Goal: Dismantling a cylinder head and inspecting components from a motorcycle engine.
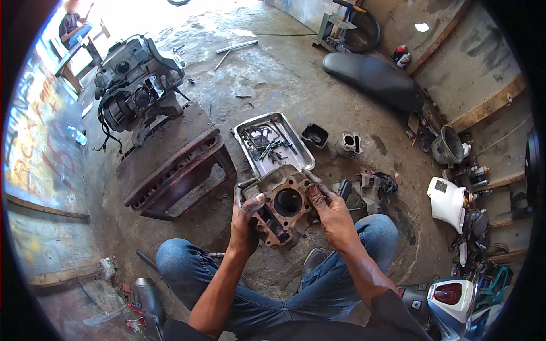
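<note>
My left hand grips the left side of a grimy metal cylinder block, its thumb on the face. My right hand holds the other side, thumb and fingers pressed on the corner. The block, held above my bent legs, shows a round dark bore and bolt holes. Just beyond it on the floor lie a steel tray of small metal parts, a dark square housing and a smaller silver cylinder piece. More loose parts lie right of my right hand.
An engine rests on a worn stand at left. A long black seat, a bucket and a white panel line the right wall. Rods lie on the floor. A person sits at upper left.
</note>
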`<act>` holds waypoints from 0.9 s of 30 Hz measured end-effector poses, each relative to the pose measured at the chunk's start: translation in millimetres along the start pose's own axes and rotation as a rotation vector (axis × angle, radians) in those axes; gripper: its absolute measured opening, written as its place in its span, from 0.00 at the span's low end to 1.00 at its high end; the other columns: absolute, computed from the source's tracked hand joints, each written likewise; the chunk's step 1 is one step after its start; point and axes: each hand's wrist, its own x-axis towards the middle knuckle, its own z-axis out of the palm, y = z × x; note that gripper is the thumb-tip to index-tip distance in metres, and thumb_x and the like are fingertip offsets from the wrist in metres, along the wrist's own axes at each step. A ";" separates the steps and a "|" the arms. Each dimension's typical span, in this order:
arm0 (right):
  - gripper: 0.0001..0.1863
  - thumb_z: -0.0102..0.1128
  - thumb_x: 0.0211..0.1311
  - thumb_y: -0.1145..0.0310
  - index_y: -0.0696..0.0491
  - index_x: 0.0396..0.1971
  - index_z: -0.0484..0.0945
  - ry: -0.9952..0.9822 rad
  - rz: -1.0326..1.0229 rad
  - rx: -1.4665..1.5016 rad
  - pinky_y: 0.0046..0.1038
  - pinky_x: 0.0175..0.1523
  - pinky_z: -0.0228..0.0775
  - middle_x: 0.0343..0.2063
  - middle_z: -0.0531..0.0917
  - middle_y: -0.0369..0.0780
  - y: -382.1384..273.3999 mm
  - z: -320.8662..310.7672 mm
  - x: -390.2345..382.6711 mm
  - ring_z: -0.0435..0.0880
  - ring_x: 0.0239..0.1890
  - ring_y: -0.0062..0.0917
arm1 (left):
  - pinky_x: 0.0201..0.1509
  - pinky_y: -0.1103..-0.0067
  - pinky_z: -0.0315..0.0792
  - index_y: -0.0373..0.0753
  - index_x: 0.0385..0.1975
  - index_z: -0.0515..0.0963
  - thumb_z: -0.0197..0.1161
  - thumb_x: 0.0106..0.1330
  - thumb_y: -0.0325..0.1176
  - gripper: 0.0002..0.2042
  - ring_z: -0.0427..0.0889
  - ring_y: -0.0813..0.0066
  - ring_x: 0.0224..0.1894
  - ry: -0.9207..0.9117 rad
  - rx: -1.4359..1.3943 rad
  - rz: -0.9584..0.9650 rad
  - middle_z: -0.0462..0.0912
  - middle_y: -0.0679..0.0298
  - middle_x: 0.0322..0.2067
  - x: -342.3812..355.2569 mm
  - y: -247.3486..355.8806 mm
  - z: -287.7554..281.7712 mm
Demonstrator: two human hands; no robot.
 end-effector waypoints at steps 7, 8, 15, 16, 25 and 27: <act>0.30 0.62 0.65 0.53 0.48 0.64 0.70 0.053 -0.238 -0.232 0.32 0.62 0.65 0.54 0.75 0.42 -12.2 5.3 -2.2 0.72 0.57 0.29 | 0.47 0.69 0.82 0.41 0.59 0.63 0.59 0.63 0.38 0.25 0.82 0.64 0.47 0.036 -0.214 -0.030 0.76 0.54 0.48 0.9 -7.8 -9.5; 0.31 0.68 0.60 0.58 0.47 0.63 0.70 0.158 -0.428 -0.456 0.33 0.63 0.64 0.54 0.73 0.41 -15.6 6.7 -4.4 0.70 0.59 0.31 | 0.47 0.69 0.82 0.41 0.59 0.63 0.59 0.63 0.38 0.25 0.82 0.64 0.47 0.036 -0.213 -0.032 0.76 0.54 0.48 0.9 -7.9 -8.0; 0.25 0.75 0.47 0.63 0.43 0.50 0.81 0.140 -0.667 -0.735 0.43 0.59 0.58 0.47 0.73 0.38 -29.9 8.1 -11.1 0.66 0.55 0.36 | 0.47 0.71 0.80 0.40 0.58 0.63 0.60 0.62 0.42 0.26 0.80 0.67 0.47 0.013 -0.106 0.087 0.75 0.56 0.47 -4.0 0.0 10.3; 0.25 0.75 0.47 0.63 0.43 0.50 0.81 0.138 -0.665 -0.735 0.43 0.59 0.58 0.47 0.73 0.38 -28.6 8.2 -11.4 0.66 0.55 0.36 | 0.46 0.71 0.79 0.40 0.58 0.63 0.61 0.62 0.43 0.27 0.80 0.68 0.47 0.023 -0.054 0.108 0.74 0.57 0.47 -3.6 -1.6 9.1; 0.20 0.76 0.44 0.67 0.49 0.42 0.83 0.179 -0.744 -0.770 0.36 0.52 0.65 0.37 0.81 0.36 -25.1 9.8 -9.4 0.75 0.44 0.32 | 0.53 0.75 0.72 0.39 0.57 0.63 0.61 0.62 0.40 0.25 0.76 0.70 0.47 0.098 0.054 0.132 0.74 0.57 0.46 -9.5 -7.1 8.7; 0.19 0.76 0.44 0.68 0.50 0.40 0.84 0.201 -0.732 -0.762 0.35 0.51 0.67 0.37 0.81 0.36 -23.1 8.8 -9.0 0.76 0.43 0.32 | 0.52 0.75 0.72 0.39 0.57 0.63 0.61 0.62 0.40 0.25 0.77 0.70 0.47 0.090 0.045 0.138 0.74 0.57 0.46 -6.5 -9.6 7.5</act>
